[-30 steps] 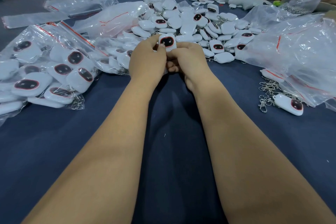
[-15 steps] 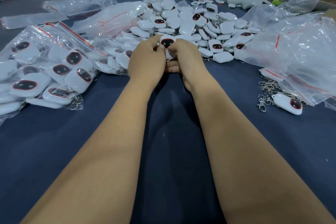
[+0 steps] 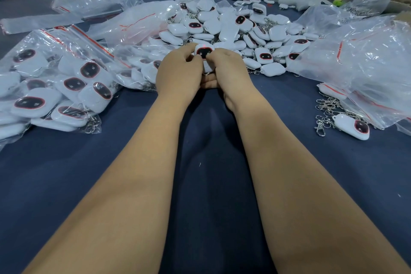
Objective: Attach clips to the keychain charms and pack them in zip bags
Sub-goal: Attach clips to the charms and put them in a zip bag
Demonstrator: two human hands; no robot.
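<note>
Both hands meet just in front of the loose charm pile (image 3: 240, 26), pinching one white charm (image 3: 203, 52) between them. The left hand (image 3: 178, 73) grips its left edge, the right hand (image 3: 229, 69) its right, face up.

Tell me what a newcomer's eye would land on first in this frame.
Probably the two hands, left hand and right hand, meeting at centre to pinch one white charm with a dark, red-rimmed face. Behind them spreads a heap of loose charms. At left lie filled zip bags; at right, metal clips beside a lone charm.
</note>
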